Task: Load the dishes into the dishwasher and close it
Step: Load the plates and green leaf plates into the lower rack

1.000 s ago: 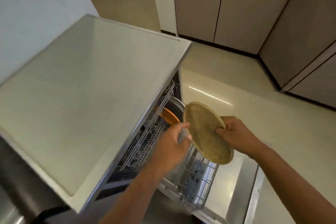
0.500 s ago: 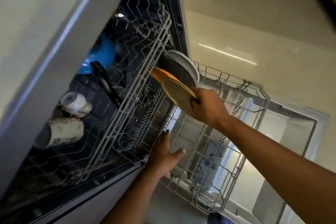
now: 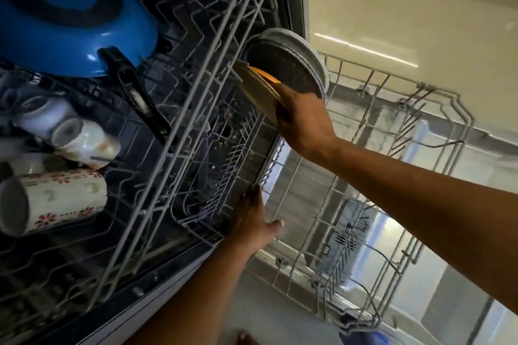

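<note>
My right hand [image 3: 304, 117] grips a tan speckled plate [image 3: 259, 92] and holds it on edge in the pulled-out lower rack [image 3: 437, 109], right in front of an orange plate [image 3: 265, 75], a dark speckled plate [image 3: 283, 70] and a white plate [image 3: 305, 50] that stand there. My left hand [image 3: 252, 221] rests open against the lower rack's near corner, fingers spread. The upper rack [image 3: 196, 87] holds a blue pan [image 3: 70, 17] with a black handle, and several mugs [image 3: 56, 199].
The dishwasher door [image 3: 462, 288] lies open flat below the lower rack, out to the right. Pale floor tiles [image 3: 392, 8] stretch beyond. The right half of the lower rack holds no dishes.
The view has closed in on the dishwasher. My right hand has pushed the tan plate further down among the rack's tines next to the orange plate. My left hand stays at the rack corner.
</note>
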Tool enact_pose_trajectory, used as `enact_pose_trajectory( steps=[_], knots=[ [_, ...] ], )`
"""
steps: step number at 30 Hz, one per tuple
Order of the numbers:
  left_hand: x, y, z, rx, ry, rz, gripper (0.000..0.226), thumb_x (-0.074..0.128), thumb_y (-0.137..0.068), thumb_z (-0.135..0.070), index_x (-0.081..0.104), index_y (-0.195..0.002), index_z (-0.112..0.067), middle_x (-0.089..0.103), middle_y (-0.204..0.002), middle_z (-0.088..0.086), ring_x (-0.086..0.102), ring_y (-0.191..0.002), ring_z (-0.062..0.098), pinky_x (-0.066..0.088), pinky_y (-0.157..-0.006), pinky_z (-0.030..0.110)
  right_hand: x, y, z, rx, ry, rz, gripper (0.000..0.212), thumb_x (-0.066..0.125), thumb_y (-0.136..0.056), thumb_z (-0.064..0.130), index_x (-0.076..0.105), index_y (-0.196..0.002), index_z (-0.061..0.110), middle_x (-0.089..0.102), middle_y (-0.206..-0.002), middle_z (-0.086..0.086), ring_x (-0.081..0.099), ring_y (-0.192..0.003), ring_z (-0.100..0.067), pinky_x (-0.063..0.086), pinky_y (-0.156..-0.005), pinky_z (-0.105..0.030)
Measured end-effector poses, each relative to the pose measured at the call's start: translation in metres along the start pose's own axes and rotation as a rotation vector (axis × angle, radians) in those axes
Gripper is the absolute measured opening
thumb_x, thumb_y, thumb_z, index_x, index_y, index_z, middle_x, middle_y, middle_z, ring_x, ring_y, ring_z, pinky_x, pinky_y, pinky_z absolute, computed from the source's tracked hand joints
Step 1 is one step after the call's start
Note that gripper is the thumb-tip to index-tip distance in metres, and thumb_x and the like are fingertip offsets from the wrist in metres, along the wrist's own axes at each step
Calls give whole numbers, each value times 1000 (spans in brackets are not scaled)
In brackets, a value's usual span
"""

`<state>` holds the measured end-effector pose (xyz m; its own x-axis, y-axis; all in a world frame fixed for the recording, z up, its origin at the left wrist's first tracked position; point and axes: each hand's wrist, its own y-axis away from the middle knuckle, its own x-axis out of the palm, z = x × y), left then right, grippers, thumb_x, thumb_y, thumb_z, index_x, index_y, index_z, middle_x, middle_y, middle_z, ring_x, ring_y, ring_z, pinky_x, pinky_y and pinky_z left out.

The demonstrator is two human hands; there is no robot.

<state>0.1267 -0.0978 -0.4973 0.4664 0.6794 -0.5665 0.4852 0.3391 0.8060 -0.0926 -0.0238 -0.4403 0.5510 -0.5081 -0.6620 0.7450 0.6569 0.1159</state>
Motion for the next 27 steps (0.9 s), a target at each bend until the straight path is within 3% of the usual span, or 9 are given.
enact_pose_trajectory(
  steps=[8,12,14,19,21,27],
  knots=[
    [7,-7,9,-9,91,5,110,66,-93,-55,-16,-162,-28,-12,-172,-1,-1,-159,27,13,-128,52,26,-21,-15,66,-64,36,48,60,-94,2,60,-138,22,74,-114,-11,72,-95,-32,61,-84,-49],
    [10,-10,9,-17,108,17,110,63,-93,-58,-18,-161,-29,-13,-172,-1,1,-159,28,14,-128,54,35,-20,-20,148,-113,33,32,59,-92,1,65,-120,16,68,-99,-5,67,-85,-29,58,-74,-41],
    [10,-11,9,-28,113,18,110,63,-92,-59,-18,-161,-30,-13,-172,-1,1,-159,28,14,-127,54,37,-18,-20,189,-138,55,23,57,-93,1,64,-113,11,68,-99,-8,66,-86,-30,58,-75,-45],
    [1,-12,-1,-98,165,13,110,65,-92,-55,-16,-162,-29,-11,-173,-2,3,-159,29,16,-126,57,23,-1,-12,188,-100,74,31,61,-90,7,60,-121,5,70,-115,-20,65,-99,-39,54,-79,-46],
    [-9,-10,-13,-104,219,-25,107,66,-94,-51,-11,-164,-26,-4,-174,2,10,-159,29,21,-127,50,8,14,-2,190,-119,13,38,64,-87,12,62,-125,7,71,-117,-17,66,-101,-38,55,-80,-47],
    [-61,36,-91,169,352,-120,78,60,-101,-42,19,-164,-22,26,-169,4,31,-152,25,32,-115,31,-62,79,46,243,-220,-192,44,60,-91,24,61,-135,16,72,-125,-5,68,-111,-27,54,-89,-47]
  ],
)
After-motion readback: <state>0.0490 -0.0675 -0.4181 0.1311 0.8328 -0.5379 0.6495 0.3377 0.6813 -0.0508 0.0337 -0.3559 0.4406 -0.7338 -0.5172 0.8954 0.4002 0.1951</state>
